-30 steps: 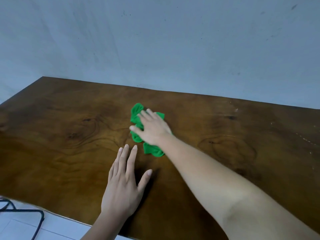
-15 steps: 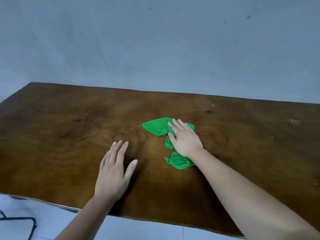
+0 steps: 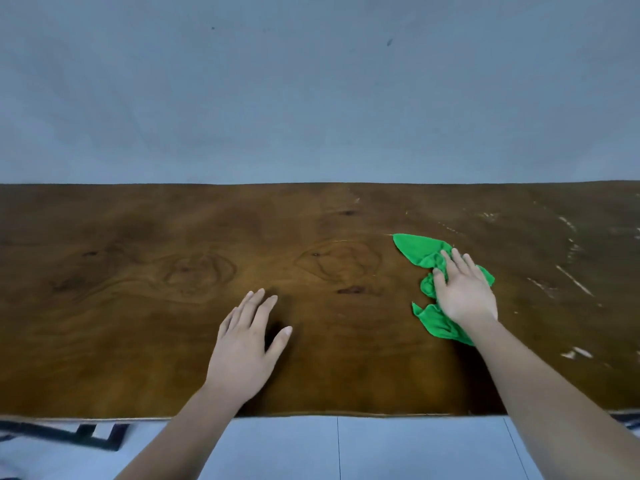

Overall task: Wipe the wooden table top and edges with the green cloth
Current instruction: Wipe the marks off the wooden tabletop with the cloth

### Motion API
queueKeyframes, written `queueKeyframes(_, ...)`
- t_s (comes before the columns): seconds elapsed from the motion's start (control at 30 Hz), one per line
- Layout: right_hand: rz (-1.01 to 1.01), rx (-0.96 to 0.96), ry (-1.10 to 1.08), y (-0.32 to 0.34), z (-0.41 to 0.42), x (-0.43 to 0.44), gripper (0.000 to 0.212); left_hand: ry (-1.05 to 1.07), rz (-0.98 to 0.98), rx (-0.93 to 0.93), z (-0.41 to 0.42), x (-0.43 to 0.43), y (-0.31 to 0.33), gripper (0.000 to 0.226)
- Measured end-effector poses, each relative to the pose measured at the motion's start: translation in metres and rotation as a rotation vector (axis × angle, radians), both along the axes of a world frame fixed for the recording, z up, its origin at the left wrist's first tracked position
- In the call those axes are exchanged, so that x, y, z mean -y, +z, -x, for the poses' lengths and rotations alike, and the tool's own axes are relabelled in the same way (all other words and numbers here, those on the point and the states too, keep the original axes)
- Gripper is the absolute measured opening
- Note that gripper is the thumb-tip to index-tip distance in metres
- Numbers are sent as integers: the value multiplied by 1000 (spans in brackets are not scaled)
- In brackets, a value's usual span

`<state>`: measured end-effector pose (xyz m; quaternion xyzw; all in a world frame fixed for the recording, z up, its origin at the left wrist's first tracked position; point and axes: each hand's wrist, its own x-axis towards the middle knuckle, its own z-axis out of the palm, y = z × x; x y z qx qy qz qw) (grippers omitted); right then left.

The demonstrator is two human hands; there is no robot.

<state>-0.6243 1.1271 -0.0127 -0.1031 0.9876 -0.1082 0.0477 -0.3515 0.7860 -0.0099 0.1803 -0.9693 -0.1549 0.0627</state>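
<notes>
Head view: the right hand presses flat, fingers straight, on the crumpled green cloth, which lies on the right part of the wooden table. Left hand rests open, palm down, nearer the near edge, well apart from the cloth. Pale marks, possibly scuffs, streak the far right.

Under my right hand the green cloth is looking soft and matt, a fleecy fabric bunching in folds. The table is showing dark brown wood, smooth with a dull sheen, its swirling grain and knots lying left of the cloth. Right of the cloth, pale scratches are breaking the finish. Behind the cloth the wall is looking matt and painted, with faint marks.
</notes>
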Motion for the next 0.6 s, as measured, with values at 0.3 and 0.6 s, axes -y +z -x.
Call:
queueKeyframes(0.3,4,-18,189,0,-116,71,71,-41,-31,44,-3,-36,1,79)
queueKeyframes(0.6,113,-50,323,6,-135,67,65,-127,-83,34,18,-65,7,78)
